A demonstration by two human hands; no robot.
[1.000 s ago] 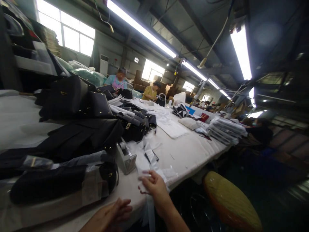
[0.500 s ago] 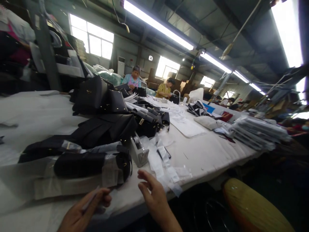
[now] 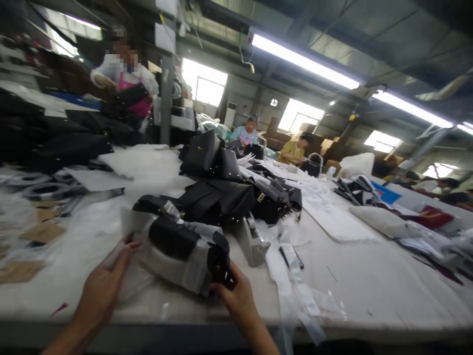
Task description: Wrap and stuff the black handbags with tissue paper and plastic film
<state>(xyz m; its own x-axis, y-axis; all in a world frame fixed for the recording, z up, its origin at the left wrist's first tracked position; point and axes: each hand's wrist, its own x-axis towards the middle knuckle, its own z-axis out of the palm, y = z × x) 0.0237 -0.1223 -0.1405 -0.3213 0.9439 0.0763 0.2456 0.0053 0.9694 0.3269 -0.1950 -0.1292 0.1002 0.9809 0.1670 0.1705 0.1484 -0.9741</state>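
Observation:
A black handbag [image 3: 175, 240], partly wrapped in a translucent white sheet [image 3: 142, 245], lies on its side near the table's front edge. My right hand [image 3: 238, 293] grips its right end, thumb below and fingers on the far side. At the other end, my left hand [image 3: 105, 281] pinches the sheet's left edge between thumb and fingers. Beyond the bag rises a pile of black bags [image 3: 218, 197] with gold-coloured fittings. A grey tape dispenser [image 3: 253, 241] stands just right of the wrapped bag, beside clear plastic strips [image 3: 283, 278].
Loose white sheets [image 3: 155, 165] and brown paper pieces [image 3: 42, 231] lie to the left. A flat white board [image 3: 340, 219] and a pale pouch [image 3: 384, 220] are on the right. Several co-workers sit or stand around the table, one in a pink apron [image 3: 138, 98].
The view has swung left. My right hand, open before, has closed on the bag's right end; my left hand has moved to the sheet's left edge. The bag's right end has turned nearer.

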